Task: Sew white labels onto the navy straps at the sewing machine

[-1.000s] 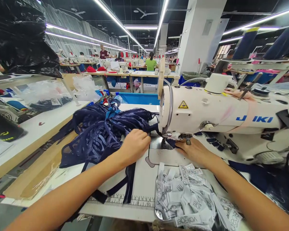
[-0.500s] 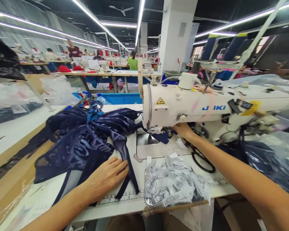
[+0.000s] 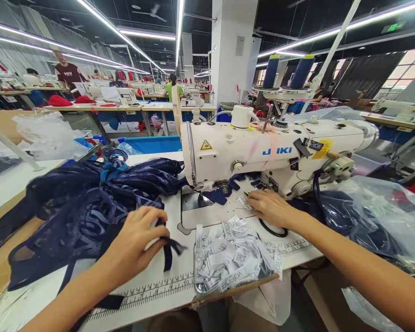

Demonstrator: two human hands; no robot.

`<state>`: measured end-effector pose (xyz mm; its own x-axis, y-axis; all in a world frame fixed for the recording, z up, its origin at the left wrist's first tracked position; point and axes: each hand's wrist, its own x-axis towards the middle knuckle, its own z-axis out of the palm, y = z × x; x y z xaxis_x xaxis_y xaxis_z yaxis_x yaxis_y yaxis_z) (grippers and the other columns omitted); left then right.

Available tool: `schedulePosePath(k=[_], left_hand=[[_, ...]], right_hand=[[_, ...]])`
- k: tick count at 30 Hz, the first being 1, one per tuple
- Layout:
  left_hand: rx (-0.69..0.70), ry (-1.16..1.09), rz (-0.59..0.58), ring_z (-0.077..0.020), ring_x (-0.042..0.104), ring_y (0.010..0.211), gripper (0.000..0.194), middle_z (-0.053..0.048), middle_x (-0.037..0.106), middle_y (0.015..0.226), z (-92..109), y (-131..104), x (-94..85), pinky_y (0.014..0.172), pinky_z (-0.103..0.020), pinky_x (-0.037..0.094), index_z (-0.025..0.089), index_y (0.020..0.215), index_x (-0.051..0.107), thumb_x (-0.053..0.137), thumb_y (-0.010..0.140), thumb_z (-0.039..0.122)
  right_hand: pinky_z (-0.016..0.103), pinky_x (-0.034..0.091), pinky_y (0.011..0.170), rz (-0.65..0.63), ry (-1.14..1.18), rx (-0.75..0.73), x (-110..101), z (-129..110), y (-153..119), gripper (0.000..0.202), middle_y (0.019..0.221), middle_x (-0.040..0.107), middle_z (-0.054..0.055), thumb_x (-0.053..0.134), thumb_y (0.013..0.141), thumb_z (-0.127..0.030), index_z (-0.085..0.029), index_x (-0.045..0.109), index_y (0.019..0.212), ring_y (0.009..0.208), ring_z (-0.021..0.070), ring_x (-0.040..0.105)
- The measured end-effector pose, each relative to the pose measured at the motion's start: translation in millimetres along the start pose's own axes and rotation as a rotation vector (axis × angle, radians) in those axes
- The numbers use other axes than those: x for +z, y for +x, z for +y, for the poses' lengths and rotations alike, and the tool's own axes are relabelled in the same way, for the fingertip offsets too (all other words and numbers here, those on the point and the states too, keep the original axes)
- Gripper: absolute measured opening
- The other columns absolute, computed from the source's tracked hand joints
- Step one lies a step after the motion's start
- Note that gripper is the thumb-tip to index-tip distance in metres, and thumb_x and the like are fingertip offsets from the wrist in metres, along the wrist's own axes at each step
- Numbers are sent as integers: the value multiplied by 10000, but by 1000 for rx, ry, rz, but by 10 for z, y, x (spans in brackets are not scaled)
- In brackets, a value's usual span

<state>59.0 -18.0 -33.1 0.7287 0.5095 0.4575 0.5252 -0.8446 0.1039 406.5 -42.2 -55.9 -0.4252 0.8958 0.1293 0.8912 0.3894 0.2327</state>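
- White table (image 3: 180, 265), beneath both hands; printed ruler (image 3: 155, 291) along near edge, nearer than left hand.
- White machine (image 3: 210, 143), beyond both hands; long arm running out past right hand, needle end beyond the gap between the two.
- Navy lace pile (image 3: 93, 214), heaped left of and beyond left hand, tied with a blue band (image 3: 111, 172); some cloth touching or just behind left fingers, exact contact hidden.
- Clear bag (image 3: 383, 198), navy cloth inside; right of right hand, beyond the forearm.
- Metal tray (image 3: 199, 289), between the hands and nearer than both; full of white labels (image 3: 235, 256).
- Left hand (image 3: 138, 233): fingers curled, thumb apart below them; navy strap (image 3: 173, 246) at thumb tip. Pinched or merely touched, cannot tell.
- Right hand (image 3: 268, 207): palm down, fingers bunched, low over scissors. Grip hidden, cannot tell whether closed on them.
- Scissors (image 3: 275, 234): black handle loop showing on near side of right hand.
- Navy scraps (image 3: 219, 196): flat on machine bed, left of and beyond right fingertips.
- Single label (image 3: 244, 203): just beside right fingertips.
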Motion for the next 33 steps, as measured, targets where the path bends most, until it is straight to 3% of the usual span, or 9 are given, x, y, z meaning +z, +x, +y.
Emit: schedulePosePath(k=[3, 6, 9, 14, 17, 19, 25, 30, 33], left_hand=[[-146, -158, 127, -185, 528, 821, 194, -35, 600, 797, 73, 196, 6, 752, -315, 388, 184, 748, 600, 417, 810, 200], [-388, -441, 194, -139, 535, 663, 180, -10, 597, 695, 205, 418, 174, 630, -248, 413, 165, 745, 599, 437, 786, 233], [-600, -735, 177, -110, 502, 561, 164, 11, 559, 589, 252, 575, 424, 535, -215, 392, 146, 653, 586, 508, 728, 269], [-840, -1163, 124, -67, 438, 435, 292, 34, 510, 490, 90, 565, 630, 413, -182, 320, 125, 577, 568, 698, 570, 386], [-866, -1284, 163, -54, 423, 430, 366, 31, 517, 491, 40, 470, 601, 400, -173, 309, 113, 573, 589, 756, 484, 426], [-869, -1337, 154, -59, 427, 429, 394, 30, 517, 484, 59, 423, 561, 396, -178, 320, 115, 566, 586, 770, 456, 446], [-827, -1379, 112, -72, 457, 464, 398, 22, 530, 521, 202, 378, 410, 437, -193, 372, 108, 594, 609, 775, 465, 445], [-806, -1366, 103, -64, 432, 443, 390, 22, 503, 502, 271, 334, 343, 442, -190, 348, 105, 600, 604, 733, 528, 466], [-814, -1389, 99, -83, 439, 463, 431, 7, 500, 529, 282, 331, 332, 457, -212, 359, 104, 609, 606, 651, 593, 533]], right_hand=[[292, 323, 647, 104, -86, -92, 110, -19, -9, 196, 783, 607, 73, 441, 817, -93, -157, 597, 718, 727, 176, 527], [289, 334, 619, 267, 37, 60, 143, -37, 2, 269, 669, 610, 61, 374, 845, -122, -163, 609, 719, 612, 155, 521], [270, 378, 573, 352, 436, 278, 83, -94, -11, 252, 603, 621, 28, 381, 850, -251, -187, 622, 814, 536, 146, 538], [293, 447, 622, 284, 1167, 401, -67, -324, -3, 266, 606, 650, 26, 525, 740, -448, -198, 599, 794, 609, 178, 605], [305, 436, 631, 213, 1442, 412, -171, -548, 76, 363, 553, 625, -1, 597, 683, -458, -189, 569, 926, 577, 168, 585], [301, 428, 641, 162, 1585, 426, -256, -730, 160, 335, 546, 612, -12, 630, 659, -450, -191, 578, 867, 570, 153, 568], [278, 403, 735, 282, 1793, 532, -452, -1216, 466, 251, 944, 616, 32, 716, 524, -394, -179, 602, 582, 810, 157, 545], [285, 389, 671, 292, 1771, 517, -405, -1320, 642, 202, 588, 560, -16, 656, 569, -366, -182, 573, 566, 616, 126, 496], [284, 374, 647, 363, 1737, 517, -356, -1311, 700, 206, 539, 533, -27, 636, 564, -365, -181, 546, 545, 579, 121, 473]])
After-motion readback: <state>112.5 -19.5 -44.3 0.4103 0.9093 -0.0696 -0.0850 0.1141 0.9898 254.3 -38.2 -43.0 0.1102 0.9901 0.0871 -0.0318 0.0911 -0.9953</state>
